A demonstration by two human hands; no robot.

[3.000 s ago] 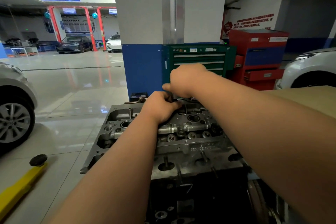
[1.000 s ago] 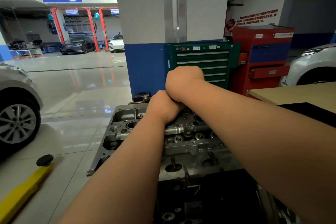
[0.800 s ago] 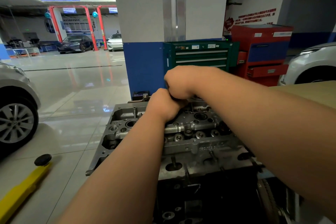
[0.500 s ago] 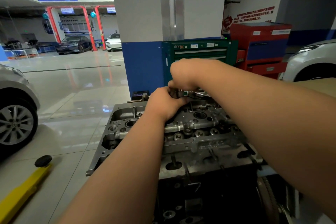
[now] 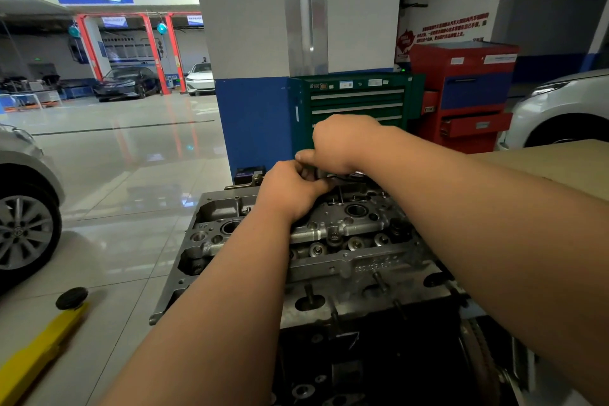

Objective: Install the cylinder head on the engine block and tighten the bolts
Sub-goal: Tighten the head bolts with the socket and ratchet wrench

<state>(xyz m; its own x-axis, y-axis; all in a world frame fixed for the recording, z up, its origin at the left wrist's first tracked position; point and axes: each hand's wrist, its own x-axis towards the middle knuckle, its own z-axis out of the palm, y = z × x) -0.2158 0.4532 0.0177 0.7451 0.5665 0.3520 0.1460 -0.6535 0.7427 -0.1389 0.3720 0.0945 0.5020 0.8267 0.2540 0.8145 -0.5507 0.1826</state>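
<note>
The grey metal cylinder head (image 5: 346,250) sits on top of the dark engine block (image 5: 362,356) right in front of me. Over its far side both my hands meet on a metal wrench (image 5: 349,175), of which only a short shiny stretch shows. My right hand (image 5: 342,143) is curled over the wrench from above. My left hand (image 5: 290,188) grips it just below and to the left. The bolt under the tool is hidden by the hands.
A blue and white pillar (image 5: 263,76) stands behind the engine, with a green tool cabinet (image 5: 356,99) and a red tool cabinet (image 5: 468,92) beside it. A wooden tabletop (image 5: 560,161) lies at right. Cars (image 5: 26,208) stand at left and right, and a yellow lift arm (image 5: 39,349) lies on the floor.
Both hands stayed on the wrench over the far side of the head. The right hand swung up and down over the left, and the wrench's shiny end now shows at right.
</note>
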